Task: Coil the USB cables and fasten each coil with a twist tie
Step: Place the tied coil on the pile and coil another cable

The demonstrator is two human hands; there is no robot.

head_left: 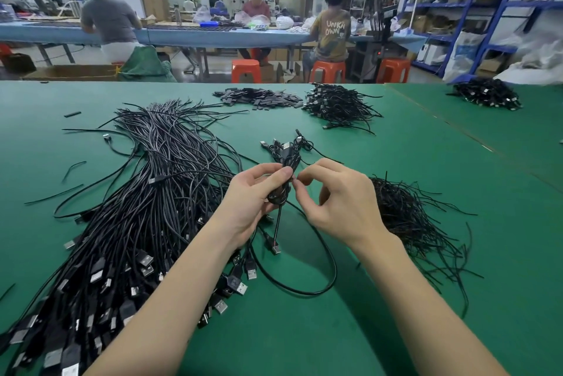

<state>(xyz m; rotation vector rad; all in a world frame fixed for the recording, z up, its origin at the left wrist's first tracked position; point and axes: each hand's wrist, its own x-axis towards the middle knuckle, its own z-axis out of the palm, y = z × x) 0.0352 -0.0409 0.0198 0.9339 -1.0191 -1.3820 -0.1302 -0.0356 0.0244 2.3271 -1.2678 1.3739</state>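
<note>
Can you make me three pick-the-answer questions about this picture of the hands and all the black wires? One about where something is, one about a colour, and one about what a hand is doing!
1. Where does the loose heap of thin black twist ties lie?
A. right of the hands
B. on an orange stool
C. under the left arm

2. What colour is the flat table mat?
A. red
B. green
C. yellow

3. What is the left hand doing?
A. lying flat on the mat
B. pointing at the shelves
C. gripping a coiled black USB cable

Answers: 1 A, the ties spread out beyond the right hand. 2 B, the mat is green all over. 3 C, its fingers curl round the coil.
</note>
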